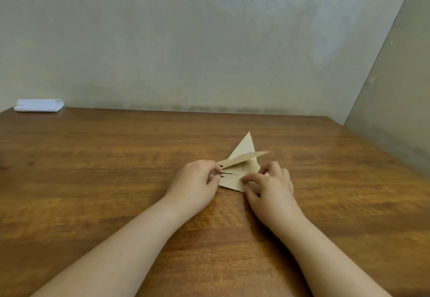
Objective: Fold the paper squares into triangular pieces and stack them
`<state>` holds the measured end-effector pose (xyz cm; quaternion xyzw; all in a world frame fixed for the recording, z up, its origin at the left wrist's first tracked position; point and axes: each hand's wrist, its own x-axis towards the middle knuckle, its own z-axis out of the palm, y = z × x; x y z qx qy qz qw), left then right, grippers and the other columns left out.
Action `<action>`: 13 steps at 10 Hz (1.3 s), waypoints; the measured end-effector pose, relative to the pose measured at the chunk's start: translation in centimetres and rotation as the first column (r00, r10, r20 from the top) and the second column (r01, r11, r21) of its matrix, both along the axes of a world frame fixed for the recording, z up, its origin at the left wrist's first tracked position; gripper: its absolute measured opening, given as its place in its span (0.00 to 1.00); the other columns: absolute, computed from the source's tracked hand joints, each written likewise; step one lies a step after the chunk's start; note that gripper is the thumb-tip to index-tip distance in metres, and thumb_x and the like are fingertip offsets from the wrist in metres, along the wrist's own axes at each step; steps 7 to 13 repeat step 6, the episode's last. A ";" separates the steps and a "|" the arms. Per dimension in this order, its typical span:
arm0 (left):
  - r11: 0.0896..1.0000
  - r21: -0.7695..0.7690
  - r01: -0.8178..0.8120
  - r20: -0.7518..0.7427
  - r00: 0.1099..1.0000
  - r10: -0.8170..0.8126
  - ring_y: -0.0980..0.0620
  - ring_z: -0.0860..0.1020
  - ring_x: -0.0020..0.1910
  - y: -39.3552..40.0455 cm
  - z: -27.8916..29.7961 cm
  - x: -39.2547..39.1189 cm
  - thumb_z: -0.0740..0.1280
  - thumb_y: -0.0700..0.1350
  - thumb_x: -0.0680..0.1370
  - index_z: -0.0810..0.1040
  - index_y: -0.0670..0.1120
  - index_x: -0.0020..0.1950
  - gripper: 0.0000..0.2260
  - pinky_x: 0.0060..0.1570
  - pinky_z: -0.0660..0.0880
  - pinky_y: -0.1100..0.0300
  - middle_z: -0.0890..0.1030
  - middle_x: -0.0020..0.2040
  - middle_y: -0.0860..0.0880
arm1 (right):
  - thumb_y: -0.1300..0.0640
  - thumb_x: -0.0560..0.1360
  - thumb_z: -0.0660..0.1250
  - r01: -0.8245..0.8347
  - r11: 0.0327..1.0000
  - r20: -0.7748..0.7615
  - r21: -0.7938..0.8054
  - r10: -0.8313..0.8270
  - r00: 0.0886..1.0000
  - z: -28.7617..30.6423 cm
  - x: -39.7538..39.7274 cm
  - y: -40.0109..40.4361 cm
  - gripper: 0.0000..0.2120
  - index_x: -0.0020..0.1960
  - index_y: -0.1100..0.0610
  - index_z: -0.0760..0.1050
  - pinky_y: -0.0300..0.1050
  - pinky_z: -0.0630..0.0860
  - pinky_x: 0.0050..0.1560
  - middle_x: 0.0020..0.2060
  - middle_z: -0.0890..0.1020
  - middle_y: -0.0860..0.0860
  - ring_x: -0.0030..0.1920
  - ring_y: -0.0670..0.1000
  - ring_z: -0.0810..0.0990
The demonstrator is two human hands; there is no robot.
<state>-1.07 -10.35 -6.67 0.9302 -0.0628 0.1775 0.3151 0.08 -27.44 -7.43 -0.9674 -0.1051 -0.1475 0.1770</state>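
Far to the left of both hands, at the back edge of the wooden counter (93, 168), lies a white folded cloth (39, 105), well apart from the work. The left hand (195, 181) has a narrow grip: its thumb and forefinger pinch the left corner of a folded paper piece (242, 159), a thin tan triangle that is lifted a little and whose long axis runs from this grip to the right and slightly away from the person. Just under and to the right of this grip is the stack of triangular pieces (232, 180), also tan paper, flat, with sharp creased edges; one point of it shows beyond the lifted piece, toward the wall. The right hand (270, 185) is on the right side of the stack, fingers curled, fingertips pressing the near corner of the stack onto the counter; I cannot tell if the thumb pinches the paper. The stack lies between the two hands, touching both. I judge that the lifted piece must go down onto the stack, so the left hand, which holds it, is the one to lead. The counter is smooth, brown, with grain.
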 end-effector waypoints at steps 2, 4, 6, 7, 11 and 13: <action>0.993 -0.113 0.029 0.101 0.995 -0.018 0.63 0.73 0.41 0.6 -0.1 -1.8 0.65 0.43 0.77 0.79 0.51 0.55 0.09 0.41 0.66 0.76 0.74 0.42 0.59 | 0.49 0.78 0.60 -0.027 0.999 0.048 -0.039 0.029 0.998 -0.3 -0.4 0.3 0.12 0.59 0.44 0.78 0.47 0.51 0.59 0.56 0.74 0.42 0.64 0.50 0.63; 0.991 -0.126 -0.044 0.051 0.997 0.051 0.62 0.73 0.43 1.0 0.6 -2.2 0.63 0.46 0.78 0.75 0.54 0.58 0.09 0.42 0.70 0.71 0.74 0.44 0.60 | 0.49 0.77 0.62 -0.042 0.999 0.118 0.026 0.039 0.992 -0.5 -0.7 -0.2 0.13 0.61 0.46 0.77 0.47 0.53 0.61 0.58 0.73 0.45 0.62 0.50 0.66; 0.997 -0.073 -0.037 0.045 0.998 0.040 0.58 0.75 0.48 1.8 1.8 -2.3 0.66 0.46 0.77 0.78 0.52 0.53 0.06 0.50 0.72 0.63 0.76 0.48 0.58 | 0.55 0.74 0.69 -0.188 0.961 0.308 0.202 0.120 0.944 0.1 -0.9 -0.5 0.15 0.60 0.49 0.77 0.51 0.63 0.60 0.57 0.74 0.49 0.60 0.52 0.72; 0.997 -0.073 -0.037 0.045 0.998 0.040 0.58 0.75 0.48 1.8 1.8 -2.3 0.66 0.46 0.77 0.78 0.52 0.53 0.06 0.50 0.72 0.63 0.76 0.48 0.58 | 0.55 0.74 0.69 -0.188 0.961 0.308 0.202 0.120 0.944 0.1 -0.9 -0.5 0.15 0.60 0.49 0.77 0.51 0.63 0.60 0.57 0.74 0.49 0.60 0.52 0.72; 0.997 -0.073 -0.037 0.045 0.998 0.040 0.58 0.75 0.48 1.8 1.8 -2.3 0.66 0.46 0.77 0.78 0.52 0.53 0.06 0.50 0.72 0.63 0.76 0.48 0.58 | 0.55 0.74 0.69 -0.188 0.961 0.308 0.202 0.120 0.944 0.1 -0.9 -0.5 0.15 0.60 0.49 0.77 0.51 0.63 0.60 0.57 0.74 0.49 0.60 0.52 0.72; 0.997 -0.073 -0.037 0.045 0.998 0.040 0.58 0.75 0.48 1.8 1.8 -2.3 0.66 0.46 0.77 0.78 0.52 0.53 0.06 0.50 0.72 0.63 0.76 0.48 0.58 | 0.55 0.74 0.69 -0.188 0.961 0.308 0.202 0.120 0.944 0.1 -0.9 -0.5 0.15 0.60 0.49 0.77 0.51 0.63 0.60 0.57 0.74 0.49 0.60 0.52 0.72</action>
